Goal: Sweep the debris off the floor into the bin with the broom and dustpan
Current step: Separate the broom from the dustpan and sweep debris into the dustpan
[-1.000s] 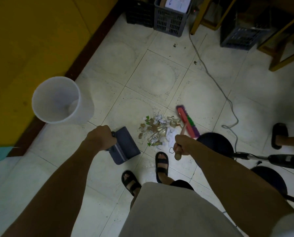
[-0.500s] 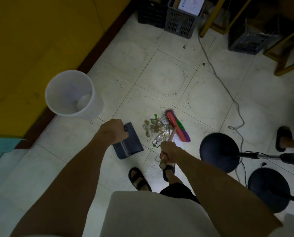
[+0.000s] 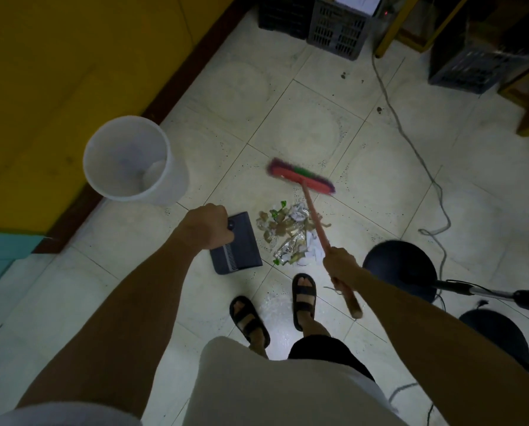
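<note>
The left hand [image 3: 206, 224] grips the dustpan [image 3: 238, 250] by its handle, the pan lying flat at nine o'clock of the debris [image 3: 287, 232]. The right hand [image 3: 340, 261] clasps the broom [image 3: 300, 178] stick, its head at twelve o'clock. The bin [image 3: 131, 158] stands at ten o'clock.

Debris [image 3: 290, 232] lying on the floor [image 3: 380, 186] between dustpan [image 3: 241, 250] and broom [image 3: 301, 176].
The dustpan is sitting just left of the debris, held by the left hand [image 3: 206, 224]. The broom's head is reaching beyond the pile, its handle crossing the pile's right edge back to the right hand [image 3: 340, 262]. The bin [image 3: 134, 161] is standing further left, against the wall [image 3: 57, 72].
</note>
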A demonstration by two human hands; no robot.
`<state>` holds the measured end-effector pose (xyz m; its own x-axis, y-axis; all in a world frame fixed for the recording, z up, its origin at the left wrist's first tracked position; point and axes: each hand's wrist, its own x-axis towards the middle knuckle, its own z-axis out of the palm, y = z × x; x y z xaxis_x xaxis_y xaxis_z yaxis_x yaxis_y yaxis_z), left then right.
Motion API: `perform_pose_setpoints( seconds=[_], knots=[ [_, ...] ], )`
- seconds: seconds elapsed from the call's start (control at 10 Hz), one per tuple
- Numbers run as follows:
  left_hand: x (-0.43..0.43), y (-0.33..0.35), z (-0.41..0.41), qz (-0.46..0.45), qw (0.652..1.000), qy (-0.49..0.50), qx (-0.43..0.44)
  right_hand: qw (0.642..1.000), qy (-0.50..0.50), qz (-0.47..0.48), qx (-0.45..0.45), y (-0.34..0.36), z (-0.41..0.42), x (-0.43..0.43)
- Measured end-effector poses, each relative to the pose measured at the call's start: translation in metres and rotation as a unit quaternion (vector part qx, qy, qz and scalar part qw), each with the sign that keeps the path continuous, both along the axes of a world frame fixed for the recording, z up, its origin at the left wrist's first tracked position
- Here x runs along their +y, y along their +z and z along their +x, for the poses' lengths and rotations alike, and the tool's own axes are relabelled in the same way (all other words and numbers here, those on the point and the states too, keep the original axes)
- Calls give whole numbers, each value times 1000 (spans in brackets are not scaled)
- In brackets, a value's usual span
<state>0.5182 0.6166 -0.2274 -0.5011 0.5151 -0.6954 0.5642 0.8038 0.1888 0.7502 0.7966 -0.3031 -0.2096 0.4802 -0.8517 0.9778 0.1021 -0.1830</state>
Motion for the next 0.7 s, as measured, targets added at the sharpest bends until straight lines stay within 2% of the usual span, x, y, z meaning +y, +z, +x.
perform_pose_setpoints(
  seconds=[0.2, 0.3, 0.4, 0.6, 0.7],
  knots=[
    [22, -1, -2, -19, 999, -20, 29, 979, 192, -35, -65, -12, 59, 39],
    [36, 0, 3, -20, 999, -18, 31, 974, 211, -26, -82, -20, 102, 43],
    [47, 1, 8, -17, 999, -19, 31, 987, 133, -17, -92, 2, 134, 43],
    [50, 0, 19, -27, 999, -30, 27, 980, 175, -37, -91, 9, 165, 48],
    [40, 0, 18, -32, 999, -25, 6, 993, 88, -7, -75, 6, 181, 50]
  ],
)
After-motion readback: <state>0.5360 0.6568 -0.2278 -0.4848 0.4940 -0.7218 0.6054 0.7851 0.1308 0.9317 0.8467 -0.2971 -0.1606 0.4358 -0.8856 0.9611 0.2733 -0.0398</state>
